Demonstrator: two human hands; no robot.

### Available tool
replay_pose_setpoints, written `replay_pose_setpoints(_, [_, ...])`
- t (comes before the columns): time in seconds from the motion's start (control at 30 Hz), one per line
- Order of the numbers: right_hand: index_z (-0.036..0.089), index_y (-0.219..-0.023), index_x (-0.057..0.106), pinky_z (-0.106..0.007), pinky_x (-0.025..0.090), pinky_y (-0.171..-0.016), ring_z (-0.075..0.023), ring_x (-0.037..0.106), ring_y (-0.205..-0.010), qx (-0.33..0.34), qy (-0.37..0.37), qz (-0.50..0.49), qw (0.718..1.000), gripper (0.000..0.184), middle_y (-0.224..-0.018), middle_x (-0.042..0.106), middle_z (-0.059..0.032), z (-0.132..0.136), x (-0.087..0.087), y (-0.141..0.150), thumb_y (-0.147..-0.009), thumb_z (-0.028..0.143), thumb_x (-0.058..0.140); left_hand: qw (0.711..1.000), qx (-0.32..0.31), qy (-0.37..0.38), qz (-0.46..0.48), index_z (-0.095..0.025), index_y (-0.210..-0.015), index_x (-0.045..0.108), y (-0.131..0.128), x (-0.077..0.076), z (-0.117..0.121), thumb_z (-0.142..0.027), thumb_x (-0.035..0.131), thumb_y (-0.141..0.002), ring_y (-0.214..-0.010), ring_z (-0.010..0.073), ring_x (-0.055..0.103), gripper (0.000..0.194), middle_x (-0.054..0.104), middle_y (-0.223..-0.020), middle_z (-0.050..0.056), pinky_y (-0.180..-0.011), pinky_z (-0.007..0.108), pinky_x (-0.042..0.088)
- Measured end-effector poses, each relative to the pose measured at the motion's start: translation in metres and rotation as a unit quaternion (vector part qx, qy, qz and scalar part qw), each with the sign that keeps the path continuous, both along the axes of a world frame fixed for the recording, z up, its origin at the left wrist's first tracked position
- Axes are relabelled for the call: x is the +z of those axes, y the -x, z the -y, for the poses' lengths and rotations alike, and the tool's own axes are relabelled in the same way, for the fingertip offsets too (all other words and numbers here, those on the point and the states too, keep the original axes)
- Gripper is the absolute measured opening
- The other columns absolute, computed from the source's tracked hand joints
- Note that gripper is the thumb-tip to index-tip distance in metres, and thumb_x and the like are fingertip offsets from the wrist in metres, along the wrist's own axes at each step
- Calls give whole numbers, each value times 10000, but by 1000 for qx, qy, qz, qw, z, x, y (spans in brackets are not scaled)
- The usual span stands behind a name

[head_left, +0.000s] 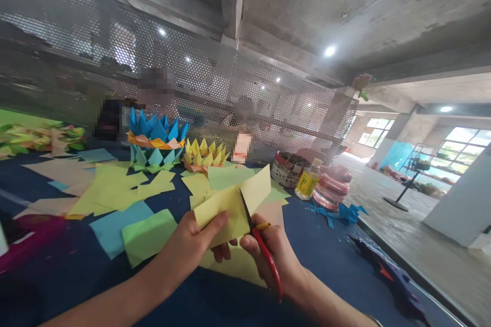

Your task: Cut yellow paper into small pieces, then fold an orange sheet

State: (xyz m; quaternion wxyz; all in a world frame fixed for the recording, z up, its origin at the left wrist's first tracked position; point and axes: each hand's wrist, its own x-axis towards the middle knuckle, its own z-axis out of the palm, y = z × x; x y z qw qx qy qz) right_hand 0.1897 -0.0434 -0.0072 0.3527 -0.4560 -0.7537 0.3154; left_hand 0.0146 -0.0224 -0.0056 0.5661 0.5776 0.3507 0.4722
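My left hand (199,237) pinches a sheet of yellow paper (222,204) between thumb and fingers. The paper is held up above the table, its far part rising to the right. In my right hand (274,245) is a pair of scissors (265,253) with red handles and dark blades. One blade lies across the near face of the yellow paper; the other is hidden behind it. Under my hands lies another yellow sheet (236,260). Left of them rest a green sheet (148,235) and a blue sheet (120,227).
Folded paper flowers, one blue (157,133) and one yellow (205,153), stand behind loose sheets. To the right are a woven basket (286,169), a bottle (307,181), a pink container (332,189) and blue scraps (351,213). A glue gun (391,273) lies near the table's right edge.
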Motion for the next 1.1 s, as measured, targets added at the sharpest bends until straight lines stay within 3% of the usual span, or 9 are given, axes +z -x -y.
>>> replay_pose_setpoints(0.17, [172,-892,542,-183,375,-436,-114,514,-560,27,2,15,1000,544,-775,591,-43,3,7,1,-828,698,421,1000,0,9,-7,-168,-655,588,1,1,2,-460,579,-782,-394,126,565,318,613,-431,-22,-443,223,464])
replay_pose_setpoints(0.47, [182,-846,514,-204,410,-488,-158,577,-656,-6,-14,15,1000,568,-756,600,-44,4,6,-3,-788,741,434,999,-28,18,-7,-161,-708,607,-4,-7,1,-524,588,-753,-407,149,564,366,599,-438,-13,-459,266,486])
replay_pose_setpoints(0.77, [184,-855,522,-217,437,-540,-178,612,-693,9,-40,-6,999,534,-781,627,-57,1,0,-4,-815,710,434,999,-39,16,-18,-156,-663,613,-2,-13,-1,-562,584,-743,-428,164,593,415,626,-478,8,-472,287,506])
replay_pose_setpoints(1.0, [180,-829,523,-201,372,-426,-115,528,-487,-25,-21,18,999,566,-679,602,-20,-1,-10,-5,-804,734,411,999,-24,29,-38,-166,-675,619,-4,-8,0,-561,585,-708,-411,163,590,398,620,-452,-4,-459,279,500])
replay_pose_setpoints(1.1, [181,-849,527,-205,381,-434,-126,541,-494,-28,-27,19,999,562,-648,589,-13,-1,-10,-5,-806,730,414,999,-25,30,-35,-171,-697,620,-4,-8,0,-564,579,-713,-419,162,590,395,612,-443,-14,-465,276,499])
